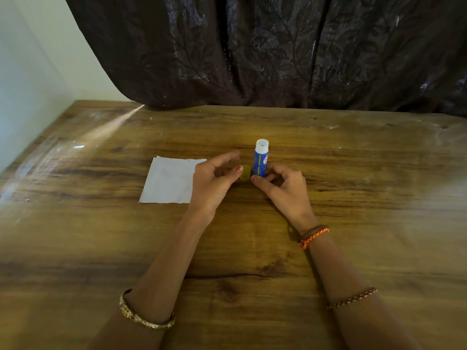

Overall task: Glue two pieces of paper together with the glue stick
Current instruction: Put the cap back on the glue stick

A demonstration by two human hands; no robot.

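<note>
From the head view, a wooden table [252,248] fills the lower part of the frame, with a dark patterned curtain [278,51] hanging behind its far edge and a pale wall [30,59] to the left. Near the middle of the table the glue stick [260,159] stands upright with its blue body and white open top showing; its lower end is held by the right hand [283,190], whose thumb and curled fingers wrap around the base from the right side. Just left of the stick a small yellowish cap [244,173] sits at tabletop level, close beside the stick's base. The left hand [214,180] is next to it, its thumb tip touching or pinching the cap's left side, while its other fingers are extended and blurred above; whether they actually grip the cap cannot be told. A white paper [168,181] lies flat on the table to the left of the left hand, its right edge hidden behind that hand. Only one sheet can be made out. The left forearm wears a gold bangle [146,314]; the right wrist carries an orange cord [314,237], and farther up that forearm is a beaded bracelet [352,298].
</note>
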